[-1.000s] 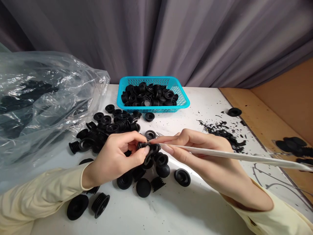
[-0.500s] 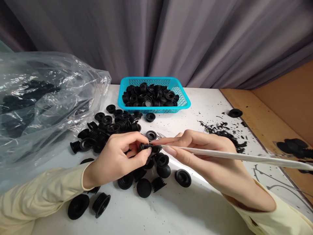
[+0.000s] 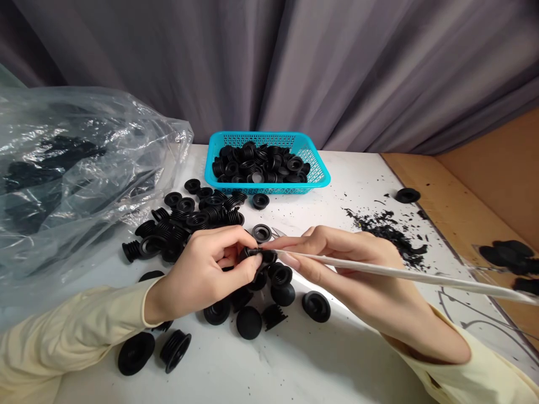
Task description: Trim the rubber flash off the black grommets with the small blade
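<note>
My left hand [image 3: 210,269] pinches a black ribbed rubber part [image 3: 265,259] between thumb and fingers, near the middle of the view. On its right, my right hand [image 3: 337,258] grips a thin tool with a long white handle [image 3: 404,273]. The tool's tip meets the black part and is partly hidden by my fingers. Several similar black parts lie loose under and around my hands, among them a round cap [image 3: 249,322] and a flanged part [image 3: 316,306].
A blue basket [image 3: 269,189] full of black parts stands at the back. Clear plastic bag [image 3: 168,129] at the left holds dark pieces. A loose pile of black parts [image 3: 197,220] lies beside it. Black scraps [image 3: 400,238] and thin cords [image 3: 467,306] lie at the right.
The white handle's far end has dipped slightly, and the tool tip sits a little further left on the black part. Both hands keep their hold.
</note>
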`<act>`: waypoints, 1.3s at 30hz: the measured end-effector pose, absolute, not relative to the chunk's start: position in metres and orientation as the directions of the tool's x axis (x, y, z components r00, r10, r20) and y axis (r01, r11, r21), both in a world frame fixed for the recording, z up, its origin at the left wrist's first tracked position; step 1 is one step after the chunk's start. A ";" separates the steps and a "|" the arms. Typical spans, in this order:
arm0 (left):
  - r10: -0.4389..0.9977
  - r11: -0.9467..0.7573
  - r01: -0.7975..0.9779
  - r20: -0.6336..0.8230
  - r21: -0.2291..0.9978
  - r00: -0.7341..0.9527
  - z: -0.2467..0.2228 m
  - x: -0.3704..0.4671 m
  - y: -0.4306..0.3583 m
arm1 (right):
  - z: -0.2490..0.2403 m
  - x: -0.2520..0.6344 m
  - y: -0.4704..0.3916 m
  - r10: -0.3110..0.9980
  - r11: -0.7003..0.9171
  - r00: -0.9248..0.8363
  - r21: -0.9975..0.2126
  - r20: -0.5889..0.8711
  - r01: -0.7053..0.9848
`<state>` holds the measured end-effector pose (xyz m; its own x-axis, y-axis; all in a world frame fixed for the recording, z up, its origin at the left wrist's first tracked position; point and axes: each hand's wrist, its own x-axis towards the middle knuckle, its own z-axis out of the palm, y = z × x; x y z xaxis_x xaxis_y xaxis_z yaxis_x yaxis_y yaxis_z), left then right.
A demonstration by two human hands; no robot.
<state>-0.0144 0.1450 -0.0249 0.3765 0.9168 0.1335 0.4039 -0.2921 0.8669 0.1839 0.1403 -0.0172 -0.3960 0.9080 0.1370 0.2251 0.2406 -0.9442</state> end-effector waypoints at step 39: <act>0.928 -0.260 0.393 0.116 0.882 0.354 -0.035 -0.013 0.146 | -0.051 0.166 0.123 0.666 0.739 -0.471 -0.426 0.578 0.522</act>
